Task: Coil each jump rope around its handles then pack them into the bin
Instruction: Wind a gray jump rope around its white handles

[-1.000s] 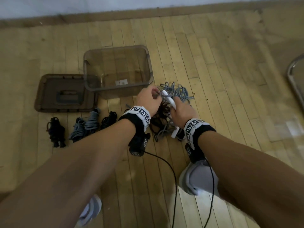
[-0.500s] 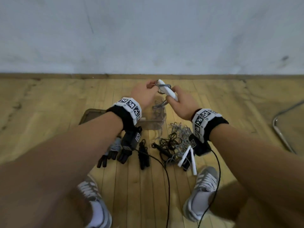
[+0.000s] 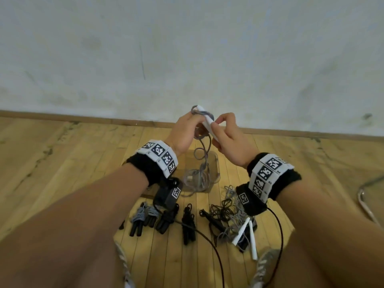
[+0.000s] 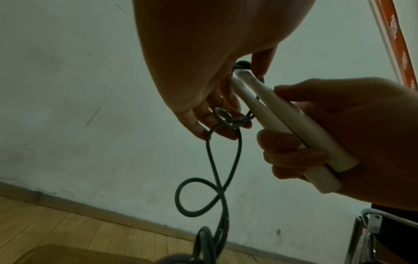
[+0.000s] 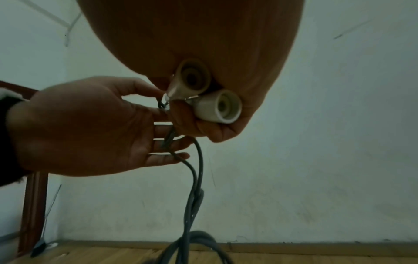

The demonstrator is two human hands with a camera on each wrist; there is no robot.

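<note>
Two white handles [image 3: 208, 124] sit side by side in the right hand [image 3: 230, 140], whose fingers curl round them and hold them tilted, narrow ends up and to the left. The grey rope [image 3: 204, 154] leaves those narrow ends, loops once round the handles near their tips, and passes through the left hand [image 3: 186, 134]. The left fingers [image 4: 203, 123] are nearly straight, with a small loop of rope caught across them; whether they pinch it or merely guide it cannot be told. From there the rope hangs in a loose loop and runs down into the clear bin [image 3: 216, 173], which stands on the wooden floor [image 3: 62, 163] below both hands, near the wall [image 3: 187, 48].

In front of the bin lie several coiled ropes [image 3: 158, 215] with black handles, in a row on the floor. Just right of them is a tangle [image 3: 226, 213] of dark and grey rope with a second pair of white handles [image 3: 247, 233] resting on it. Both wrists wear black bands with printed markers. A shoe [image 3: 264, 265] shows at the bottom edge.
</note>
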